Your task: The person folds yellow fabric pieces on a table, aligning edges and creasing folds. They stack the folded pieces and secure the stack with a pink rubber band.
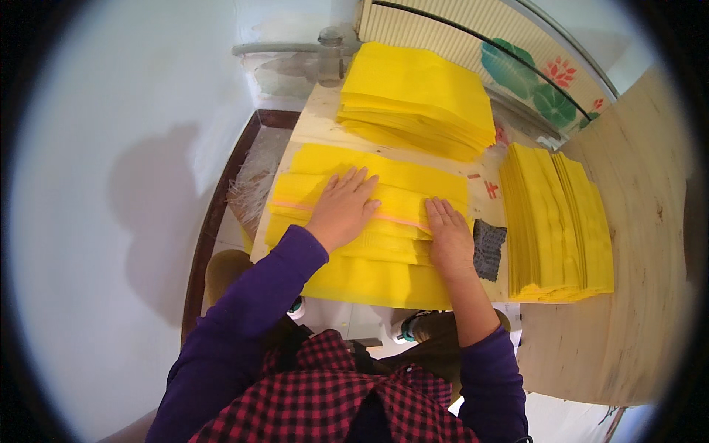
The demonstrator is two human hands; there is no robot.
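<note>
1. As we look down through the head view, our only one, the yellow sheets (402, 196) lie in uneven layers on the counter (314, 122), directly beneath our hands.
2. Our left hand (343, 210) rests palm down on them, fingers extended, thumb set apart; our right hand (449, 240) lies flat near their right side, fingers close together. Neither appears to pinch anything.
3. Between our hands runs a pale orange strip (402, 219), crossing the layers.
4. Beyond sits the back stack (417, 96); to the right is another yellow stack (554, 221), with a dark grey patch (487, 249) just beside our right hand.
5. We judge that uneven pressure could skew the layers, since their edges are already staggered. A sideways push might crease the thin material, and a pull toward us could tip the lowest layer over the counter's near edge.
6. Our palms hide what lies under them, and our right thumb is hard to make out. We cannot tell whether the strip is loose or attached, nor count the layers; the dark fisheye rim cuts off the room's corners.
</note>
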